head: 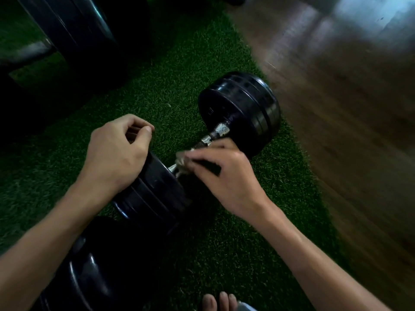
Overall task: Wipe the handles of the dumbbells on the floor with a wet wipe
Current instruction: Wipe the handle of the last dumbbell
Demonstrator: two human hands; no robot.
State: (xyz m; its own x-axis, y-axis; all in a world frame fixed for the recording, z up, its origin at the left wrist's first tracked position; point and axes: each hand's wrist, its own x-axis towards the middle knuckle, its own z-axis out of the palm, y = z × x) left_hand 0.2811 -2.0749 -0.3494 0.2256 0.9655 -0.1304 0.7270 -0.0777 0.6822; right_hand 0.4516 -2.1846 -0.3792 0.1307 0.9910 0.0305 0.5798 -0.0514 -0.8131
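A black dumbbell (242,108) lies slanted on green artificial turf, its metal handle (216,132) running from the far weight head down to the near head (152,194). My right hand (224,176) is wrapped over the middle of the handle and grips a crumpled wet wipe (180,161) against it. My left hand (116,151) rests on top of the near head with its fingers loosely curled, holding nothing. Most of the handle is hidden under my right hand.
A second black dumbbell head (89,272) lies at the bottom left beside my left forearm. Large dark weight plates (74,34) stand at the top left. Brown wooden floor (336,108) borders the turf (170,77) on the right. Toes (219,301) show at the bottom edge.
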